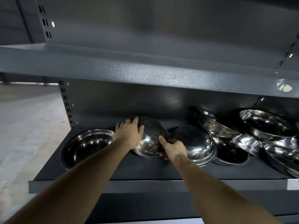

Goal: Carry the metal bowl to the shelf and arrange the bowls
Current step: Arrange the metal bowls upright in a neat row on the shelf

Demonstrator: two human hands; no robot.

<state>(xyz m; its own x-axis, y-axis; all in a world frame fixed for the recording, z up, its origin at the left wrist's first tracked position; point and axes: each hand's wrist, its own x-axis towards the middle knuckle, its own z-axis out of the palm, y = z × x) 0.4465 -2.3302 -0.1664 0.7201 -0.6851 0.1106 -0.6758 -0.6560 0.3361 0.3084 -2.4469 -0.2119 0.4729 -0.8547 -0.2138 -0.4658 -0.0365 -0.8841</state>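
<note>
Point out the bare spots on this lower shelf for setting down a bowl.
The dark grey lower shelf is bare along its front lip, below the tilted steel bowl both hands hold, and behind the upright steel bowl at the left. The overlapping steel bowls at the right crowd that end.

Lower shelf (pixel 145 172): front strip bare along its whole width, open to reach. Left: one upright bowl (pixel 88 145), bare deck before it. Centre: tilted bowl (pixel 149 139) held between left hand (pixel 129 132) and right hand (pixel 174 147), touching overturned bowl (pixel 194 143). Right: leaning heap of bowls (pixel 258 135), no gap between them. Upper shelf (pixel 145 73) overhangs, limiting headroom.
</note>
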